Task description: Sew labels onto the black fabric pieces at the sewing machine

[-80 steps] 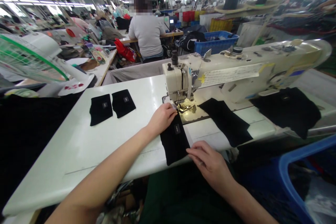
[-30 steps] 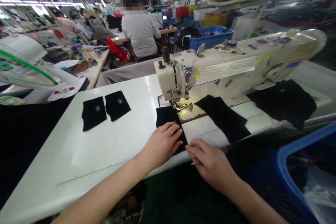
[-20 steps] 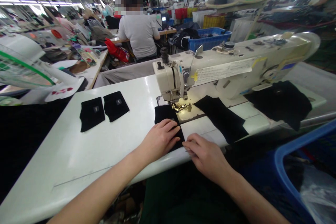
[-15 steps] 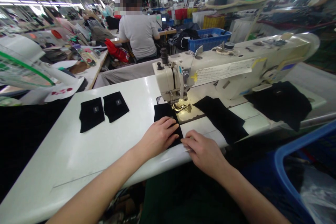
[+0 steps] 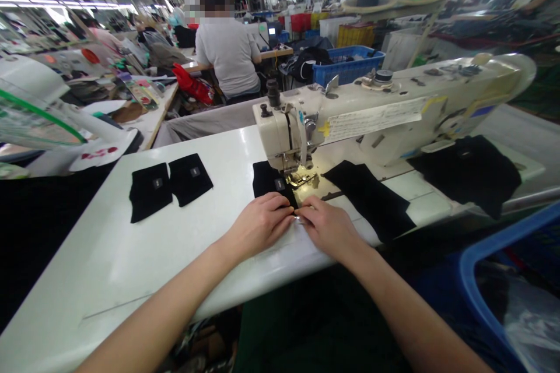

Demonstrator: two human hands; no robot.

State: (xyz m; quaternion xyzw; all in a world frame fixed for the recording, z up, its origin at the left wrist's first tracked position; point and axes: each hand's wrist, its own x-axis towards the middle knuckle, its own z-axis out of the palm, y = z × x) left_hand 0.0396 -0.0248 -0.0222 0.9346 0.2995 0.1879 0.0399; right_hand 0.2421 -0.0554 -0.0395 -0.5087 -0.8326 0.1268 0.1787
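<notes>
"Where's the black labelled panel [image 5: 266, 179]?"

"On the white table [image 5: 184, 250]. Take the presser foot [image 5: 304, 179] as the clock's centre, twelve being far side: the panel spreads from nine round to seven, its right edge against or under the foot; I can't tell which. Its small grey label [image 5: 279, 185] faces up."

"And the fingers?"

"The left hand [image 5: 262, 218], at seven, lays its fingers close together over the panel's near end; whether they pinch it, I can't tell. The right hand [image 5: 330, 224], at five, has thumb and forefinger closed on the near corner, a glint of shiny metal [image 5: 298, 220] just below, too small to name."

"Farther out?"

"Two more labelled panels [image 5: 191, 179] lie side by side at nine. A plain black piece [image 5: 371, 201] sits towards four, and a wider black cloth [image 5: 468, 169] at three. The sewing machine [image 5: 371, 111] stretches off towards two."

"Beyond the table?"

"A blue basket [image 5: 469, 280] at four, a fan [image 5: 35, 116] past nine, and a seated co-worker in a grey shirt [image 5: 227, 55] at eleven."
</notes>
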